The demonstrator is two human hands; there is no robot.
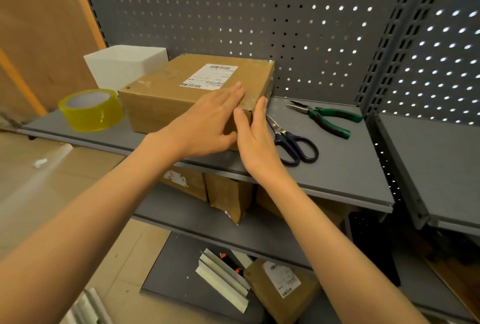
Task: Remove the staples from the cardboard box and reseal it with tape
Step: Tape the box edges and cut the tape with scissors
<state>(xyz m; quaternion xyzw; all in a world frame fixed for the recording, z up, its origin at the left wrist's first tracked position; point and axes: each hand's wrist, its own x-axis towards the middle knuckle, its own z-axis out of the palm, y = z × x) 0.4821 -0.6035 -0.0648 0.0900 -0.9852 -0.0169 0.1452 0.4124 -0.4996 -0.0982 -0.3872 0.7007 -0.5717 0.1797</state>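
Both hands lie flat and open, left hand (207,121) on the cardboard box (181,90) top, right hand (255,136) against its side; press the tape firmly down around that corner.

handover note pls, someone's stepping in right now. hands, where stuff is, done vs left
Left hand: flat on the cardboard box top, near right corner. Right hand: flat against the box's right side. Neither holds a tool.
Box is closed, label up, on the grey shelf. Tape roll sits left of it; scissors and green pliers lie right.
Done: glossy tape seems to cover the right edge; staples can't be made out.
Left: check remaining seams and staples, tape if needed.
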